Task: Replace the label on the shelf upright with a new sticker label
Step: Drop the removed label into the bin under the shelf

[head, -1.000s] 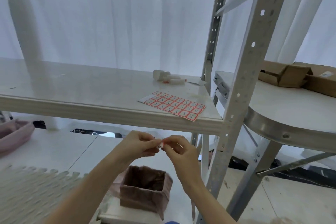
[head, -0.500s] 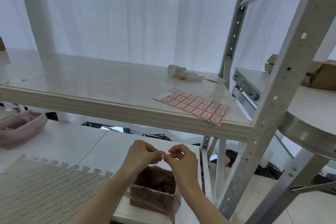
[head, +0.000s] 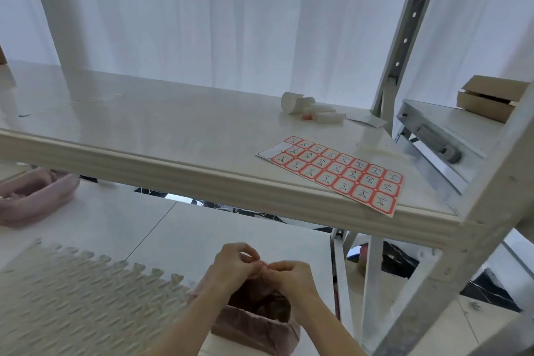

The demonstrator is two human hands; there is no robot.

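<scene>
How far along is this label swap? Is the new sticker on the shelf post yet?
Not yet. One slot at the corner of the sticker sheet is bare, so a sticker looks already peeled. The left hand and right hand pinch a small red-edged piece over the lined box. Sticking a label onto the shelf upright remains.

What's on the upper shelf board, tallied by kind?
Sticker sheet: 1
White rolled-paper pile: 1 cluster, individual rolls not separable
Flat white paper scrap: 1
Total: 3 groups on the shelf board
</scene>
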